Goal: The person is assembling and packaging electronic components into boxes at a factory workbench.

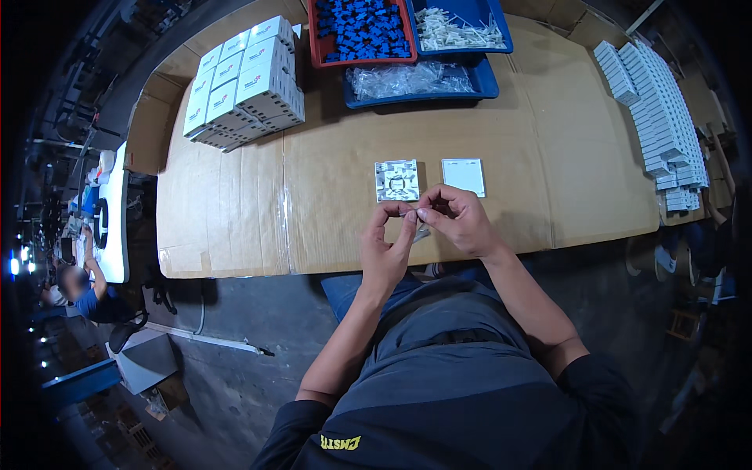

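Note:
My left hand and my right hand meet above the near edge of the table, both closed in a pinch with fingertips touching. Just below the fingertips, a small translucent plastic piece sticks out; its exact kind is hard to make out, and the fingers hide most of it. Right beyond my left hand lies a square white part with a dark round ring in its middle. Beside it, past my right hand, a flat white square plate rests on the cardboard.
Cardboard covers the table. White boxes are stacked at back left, and white square parts at right. At the back stand a red tray of blue pieces, a blue tray of white pieces and another of clear pieces.

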{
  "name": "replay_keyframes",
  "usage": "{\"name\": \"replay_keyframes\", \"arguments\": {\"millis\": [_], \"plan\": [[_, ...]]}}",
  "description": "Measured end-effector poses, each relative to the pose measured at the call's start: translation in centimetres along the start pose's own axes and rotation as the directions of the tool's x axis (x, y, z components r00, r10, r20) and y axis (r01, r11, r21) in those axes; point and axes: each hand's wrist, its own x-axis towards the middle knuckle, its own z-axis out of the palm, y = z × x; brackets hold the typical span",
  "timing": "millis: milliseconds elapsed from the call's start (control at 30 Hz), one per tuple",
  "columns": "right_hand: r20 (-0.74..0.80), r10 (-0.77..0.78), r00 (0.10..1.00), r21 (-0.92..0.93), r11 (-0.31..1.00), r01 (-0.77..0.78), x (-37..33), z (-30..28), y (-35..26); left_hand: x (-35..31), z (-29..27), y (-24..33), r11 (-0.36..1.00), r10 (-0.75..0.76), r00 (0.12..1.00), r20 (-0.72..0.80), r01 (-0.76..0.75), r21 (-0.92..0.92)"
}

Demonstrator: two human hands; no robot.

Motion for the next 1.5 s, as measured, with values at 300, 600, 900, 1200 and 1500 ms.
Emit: {"name": "replay_keyframes", "arguments": {"millis": [300,600,900,1200,1500], "plan": [[0.004,0.078,0.997,-0.098,0.992,-0.077,0.0,-1.3,-0.4,0.3,-0.9,-0.3,0.998,-0.061,0.996,0.069,0.062,-0.008],[-0.061,-0.161,0.985,-0.274,0.952,0.139,-1.3,-3.3,-0.6,0.8,-0.7,-2.3,0.885,-0.356,0.924,0.139,0.381,-0.269],[-0.048,-0.203,0.978,-0.258,0.948,0.184,-4.3,-4.9,-0.6,1.1,1.7,-3.0,0.514,-0.575,0.732,0.366,0.671,-0.535],[-0.141,-0.026,0.990,-0.161,0.987,0.003,-4.1,-4.7,0.8,1.5,2.7,-2.5,0.884,-0.356,0.892,0.279,0.418,-0.210],[-0.127,-0.001,0.992,0.005,1.000,0.002,-2.5,-3.4,0.8,2.1,1.3,-3.1,0.941,-0.285,0.911,0.297,0.325,-0.092]]}}
